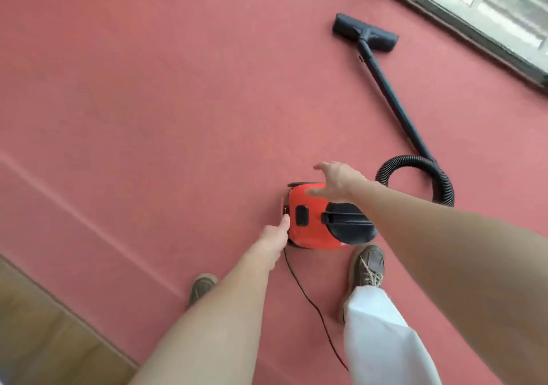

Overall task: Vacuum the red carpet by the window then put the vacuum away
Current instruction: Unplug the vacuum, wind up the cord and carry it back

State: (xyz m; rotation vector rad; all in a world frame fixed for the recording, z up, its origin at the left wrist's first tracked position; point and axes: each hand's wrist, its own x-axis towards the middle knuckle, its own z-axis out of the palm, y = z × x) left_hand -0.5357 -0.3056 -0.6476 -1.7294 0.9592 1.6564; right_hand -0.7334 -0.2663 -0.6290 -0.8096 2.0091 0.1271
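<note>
Left fingers (pixel 285 222) touch the one vacuum (pixel 314 238); one hose (pixel 415 161) attached.

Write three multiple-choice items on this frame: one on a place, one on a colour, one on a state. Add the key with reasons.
1. Where does the floor head lie?
A. On the red carpet near the window
B. On a table
C. Inside a cupboard

2. What colour is the shell of the canister vacuum?
A. Blue
B. White
C. Red

3. How is the right hand?
A. Gripping the floor head
B. Open, spread over the canister vacuum
C. Clenched in a fist

Key:
1 A: it sits flat on the carpet, just short of the window frame.
2 C: the shell is bright red, with a black handle on top.
3 B: the hand is spread over the canister's top and holds nothing; whether it touches the shell cannot be told.
</note>
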